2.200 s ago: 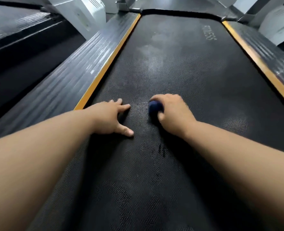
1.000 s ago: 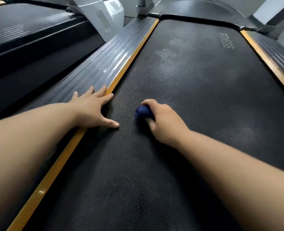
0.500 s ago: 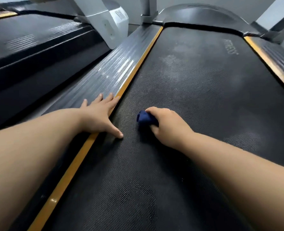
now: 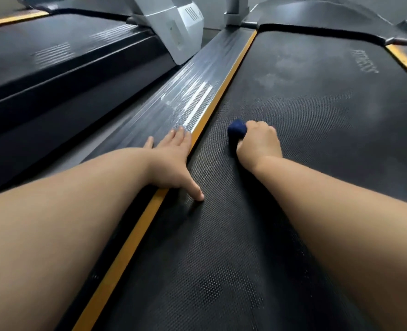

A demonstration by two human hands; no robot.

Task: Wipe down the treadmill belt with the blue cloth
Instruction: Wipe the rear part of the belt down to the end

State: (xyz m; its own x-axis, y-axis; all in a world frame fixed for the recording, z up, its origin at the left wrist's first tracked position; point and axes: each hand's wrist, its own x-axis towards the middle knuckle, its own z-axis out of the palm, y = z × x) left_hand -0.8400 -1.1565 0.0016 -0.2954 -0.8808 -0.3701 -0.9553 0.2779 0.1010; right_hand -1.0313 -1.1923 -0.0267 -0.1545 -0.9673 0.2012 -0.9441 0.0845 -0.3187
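Note:
The black textured treadmill belt (image 4: 305, 111) runs away from me, with pale dusty patches further up. My right hand (image 4: 259, 144) grips a balled-up blue cloth (image 4: 237, 131) and presses it on the belt near its left edge; only the cloth's front end shows past my fingers. My left hand (image 4: 174, 161) lies flat with straight fingers on the ribbed grey side rail (image 4: 190, 91), across the orange strip (image 4: 224, 89), its thumb on the belt.
A second treadmill (image 4: 54, 58) stands to the left, with a white motor housing (image 4: 174, 22) at its head. Another orange strip (image 4: 405, 60) borders the belt's right edge. A grey upright post (image 4: 236, 10) rises at the far end.
My left hand shifted off the belt leftward onto the side rail. My right hand slid the cloth left and then forward along the belt.

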